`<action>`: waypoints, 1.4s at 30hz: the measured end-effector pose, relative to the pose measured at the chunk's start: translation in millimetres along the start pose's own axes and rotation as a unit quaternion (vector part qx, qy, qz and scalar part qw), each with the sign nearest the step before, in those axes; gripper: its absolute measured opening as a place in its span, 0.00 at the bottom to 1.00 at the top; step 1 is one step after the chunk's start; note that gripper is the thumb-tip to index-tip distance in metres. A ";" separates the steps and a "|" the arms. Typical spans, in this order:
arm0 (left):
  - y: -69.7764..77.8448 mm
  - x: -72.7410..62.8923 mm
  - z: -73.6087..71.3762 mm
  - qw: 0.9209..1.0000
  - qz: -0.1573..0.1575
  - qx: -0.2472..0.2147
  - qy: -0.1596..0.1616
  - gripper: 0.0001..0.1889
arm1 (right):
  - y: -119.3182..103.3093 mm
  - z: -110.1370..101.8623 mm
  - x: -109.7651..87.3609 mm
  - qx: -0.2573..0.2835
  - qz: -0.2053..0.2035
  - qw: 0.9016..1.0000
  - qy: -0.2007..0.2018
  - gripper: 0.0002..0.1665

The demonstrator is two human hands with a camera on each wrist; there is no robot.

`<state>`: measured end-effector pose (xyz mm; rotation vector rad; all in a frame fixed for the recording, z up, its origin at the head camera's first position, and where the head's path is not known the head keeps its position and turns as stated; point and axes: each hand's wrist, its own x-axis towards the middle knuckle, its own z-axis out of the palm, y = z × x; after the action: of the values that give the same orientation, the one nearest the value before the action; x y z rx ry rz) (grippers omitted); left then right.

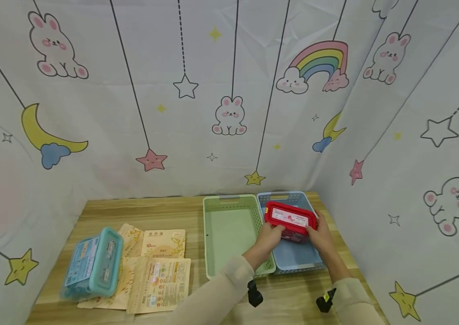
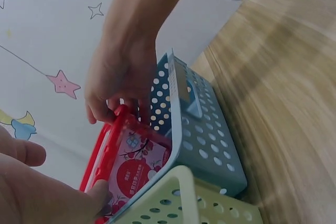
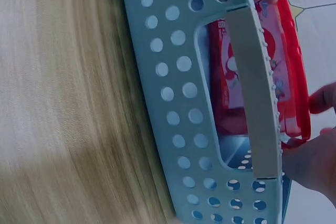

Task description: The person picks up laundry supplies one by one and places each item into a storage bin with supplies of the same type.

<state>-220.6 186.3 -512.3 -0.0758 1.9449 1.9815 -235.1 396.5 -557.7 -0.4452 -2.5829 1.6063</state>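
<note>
From my end, the piece in play is a box with a clear body and a bright red plastic lid (image 1: 292,217), sitting askew across the pale-blue perforated plastic basket (image 1: 296,257). Its lower part is inside; the lid stands above the basket's rim. I have it between two hands: the left hand (image 1: 267,243) grips the left end, thumb on the near side, and the right hand (image 1: 322,237) grips the right end the same way. Neither is spread wide; both are curled just enough to hold it.

I judge the step to be seating or lifting this box; a still moment won't tell me which, nor whether its base rests on the basket floor. Either way, I'd want it squared to the walls and kept level, with fingertips clear of the rim.

For room, the far wall is tight, and the right rim stands close to the edge of the wood-grain surface (image 1: 164,207) and the hanging sheet. The pale-green plastic basket (image 1: 229,243) sits directly alongside on the left, its floor bare. The blue floor nearer me is open too. Well left, beige printed flat pouches (image 1: 162,286) and a teal-lidded clear plastic box (image 1: 107,262) lie out of the way.
</note>
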 end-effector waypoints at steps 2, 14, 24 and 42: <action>-0.1 3.0 -0.5 1.000 0.010 -0.006 0.002 0.23 | -0.9 -0.5 1.0 -0.006 -0.010 1.000 -0.011 0.47; -5.7 15.6 -4.1 0.999 0.049 0.011 0.003 0.28 | -2.3 -8.1 -2.4 -0.031 -0.001 0.996 -0.078 0.53; -11.0 22.1 -3.3 0.993 0.107 0.052 0.013 0.37 | -3.7 -11.0 -5.6 -0.077 -0.003 0.992 -0.103 0.48; -22.6 34.6 -16.5 0.964 0.161 0.209 0.019 0.45 | -2.4 1.3 -14.4 -0.001 0.025 0.979 -0.205 0.49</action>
<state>-249.7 177.3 -544.7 0.3324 2.4857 1.7055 -222.1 390.4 -554.8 -0.1948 -2.8798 1.8842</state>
